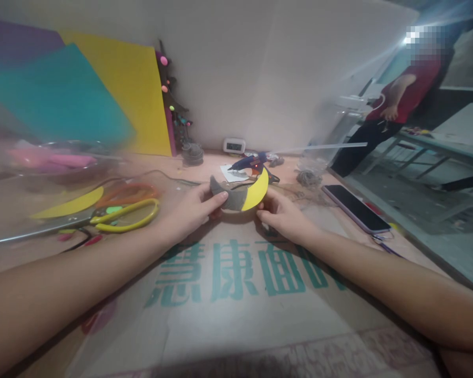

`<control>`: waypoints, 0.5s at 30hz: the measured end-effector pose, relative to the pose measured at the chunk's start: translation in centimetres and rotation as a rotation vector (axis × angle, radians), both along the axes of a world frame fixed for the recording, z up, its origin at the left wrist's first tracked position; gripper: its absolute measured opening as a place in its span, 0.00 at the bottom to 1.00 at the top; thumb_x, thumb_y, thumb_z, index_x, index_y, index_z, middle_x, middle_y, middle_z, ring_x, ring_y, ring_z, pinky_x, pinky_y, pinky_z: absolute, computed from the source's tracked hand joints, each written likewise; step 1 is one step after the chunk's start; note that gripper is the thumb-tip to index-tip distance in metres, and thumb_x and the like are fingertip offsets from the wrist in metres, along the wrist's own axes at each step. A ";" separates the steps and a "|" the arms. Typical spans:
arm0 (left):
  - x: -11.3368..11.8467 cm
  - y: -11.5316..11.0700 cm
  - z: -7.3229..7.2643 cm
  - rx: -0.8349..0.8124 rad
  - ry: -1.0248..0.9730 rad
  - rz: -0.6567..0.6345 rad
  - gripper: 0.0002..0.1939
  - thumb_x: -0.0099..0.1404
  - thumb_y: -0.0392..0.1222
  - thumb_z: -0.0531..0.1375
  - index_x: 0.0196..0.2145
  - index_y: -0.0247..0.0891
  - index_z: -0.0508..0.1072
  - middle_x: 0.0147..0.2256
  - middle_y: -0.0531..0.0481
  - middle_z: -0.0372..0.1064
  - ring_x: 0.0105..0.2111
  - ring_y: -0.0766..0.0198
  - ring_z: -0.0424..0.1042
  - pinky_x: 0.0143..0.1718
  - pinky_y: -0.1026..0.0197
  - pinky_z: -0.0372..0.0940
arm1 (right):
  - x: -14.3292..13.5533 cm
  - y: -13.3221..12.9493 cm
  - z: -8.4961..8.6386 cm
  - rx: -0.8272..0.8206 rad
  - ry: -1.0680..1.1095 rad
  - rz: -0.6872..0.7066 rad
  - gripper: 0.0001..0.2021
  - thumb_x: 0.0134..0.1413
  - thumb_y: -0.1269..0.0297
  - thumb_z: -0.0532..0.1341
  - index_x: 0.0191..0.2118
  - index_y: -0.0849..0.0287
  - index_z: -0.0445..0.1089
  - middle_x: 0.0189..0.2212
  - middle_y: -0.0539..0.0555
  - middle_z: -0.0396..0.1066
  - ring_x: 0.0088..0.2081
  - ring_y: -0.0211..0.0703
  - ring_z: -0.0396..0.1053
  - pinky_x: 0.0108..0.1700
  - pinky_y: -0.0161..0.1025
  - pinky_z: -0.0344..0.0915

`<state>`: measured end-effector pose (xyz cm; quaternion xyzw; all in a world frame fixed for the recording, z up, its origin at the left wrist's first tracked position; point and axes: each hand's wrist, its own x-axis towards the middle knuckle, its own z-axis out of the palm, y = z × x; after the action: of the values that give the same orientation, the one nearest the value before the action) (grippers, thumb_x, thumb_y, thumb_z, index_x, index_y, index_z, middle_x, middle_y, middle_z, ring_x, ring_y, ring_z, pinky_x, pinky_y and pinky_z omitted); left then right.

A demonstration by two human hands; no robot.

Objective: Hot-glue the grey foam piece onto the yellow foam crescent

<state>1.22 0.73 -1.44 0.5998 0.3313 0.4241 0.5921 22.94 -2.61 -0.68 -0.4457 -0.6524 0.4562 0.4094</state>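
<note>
A crescent-shaped piece (236, 199), dark grey on its left part and bright yellow on its right, is held up between my two hands, its points turned upward. My left hand (205, 205) pinches the grey end, thumb across the front face. At the yellow end, my right hand (279, 212) grips with curled fingers, partly behind the piece. Just beyond it lies a dark blue glue gun (252, 160) with a small red light and a long clear glue stick out of its back. Its nozzle rests over a white paper scrap (233, 173).
Scissors (122, 215) with yellow and orange handles lie left, by a yellow cut piece (71, 203). A phone (357, 209) lies near the right edge. Coloured sheets (130, 89) and a small clock (234, 145) stand at the back. A person (413, 89) stands beyond, right.
</note>
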 end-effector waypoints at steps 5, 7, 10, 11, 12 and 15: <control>0.0 0.1 -0.2 -0.005 0.012 0.004 0.15 0.61 0.50 0.64 0.42 0.38 0.73 0.26 0.56 0.62 0.24 0.71 0.59 0.25 0.68 0.57 | -0.2 -0.3 0.6 -0.021 0.002 -0.056 0.11 0.48 0.66 0.62 0.40 0.58 0.67 0.29 0.47 0.65 0.25 0.34 0.59 0.29 0.35 0.59; 0.0 0.1 -0.3 -0.005 0.012 0.000 0.15 0.61 0.50 0.64 0.42 0.38 0.72 0.26 0.56 0.62 0.24 0.71 0.59 0.25 0.68 0.56 | -0.1 -0.2 0.5 -0.046 0.042 -0.089 0.06 0.50 0.63 0.61 0.34 0.58 0.67 0.26 0.47 0.65 0.24 0.34 0.60 0.28 0.35 0.59; -0.1 0.1 -0.3 0.012 0.031 0.011 0.15 0.62 0.51 0.64 0.41 0.38 0.72 0.25 0.56 0.60 0.23 0.71 0.59 0.24 0.68 0.56 | 0.3 0.0 0.1 -0.069 0.199 -0.079 0.10 0.55 0.57 0.59 0.30 0.58 0.67 0.24 0.48 0.66 0.23 0.35 0.62 0.28 0.35 0.60; -0.1 0.0 -0.3 0.022 0.056 0.022 0.16 0.62 0.51 0.63 0.41 0.38 0.71 0.24 0.57 0.60 0.22 0.71 0.58 0.23 0.68 0.55 | 0.4 0.1 -0.1 -0.056 0.246 -0.071 0.13 0.57 0.54 0.58 0.31 0.58 0.68 0.25 0.49 0.68 0.24 0.36 0.64 0.28 0.35 0.61; -0.1 0.0 -0.2 0.033 0.090 0.036 0.16 0.62 0.52 0.63 0.41 0.38 0.71 0.23 0.57 0.59 0.22 0.71 0.58 0.21 0.69 0.54 | 0.5 0.1 -0.1 -0.030 0.270 -0.065 0.15 0.58 0.51 0.58 0.31 0.59 0.68 0.25 0.50 0.68 0.24 0.36 0.64 0.28 0.36 0.62; -0.2 -0.1 0.0 0.063 0.172 0.057 0.17 0.63 0.53 0.61 0.41 0.37 0.71 0.21 0.58 0.59 0.20 0.71 0.57 0.19 0.69 0.51 | 0.5 -0.1 0.1 0.068 0.223 -0.095 0.17 0.57 0.47 0.60 0.33 0.59 0.68 0.23 0.50 0.69 0.24 0.36 0.64 0.27 0.35 0.63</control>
<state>1.04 0.64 -1.40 0.6427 0.3845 0.3979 0.5299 23.47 -2.70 -0.62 -0.4083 -0.5961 0.4607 0.5154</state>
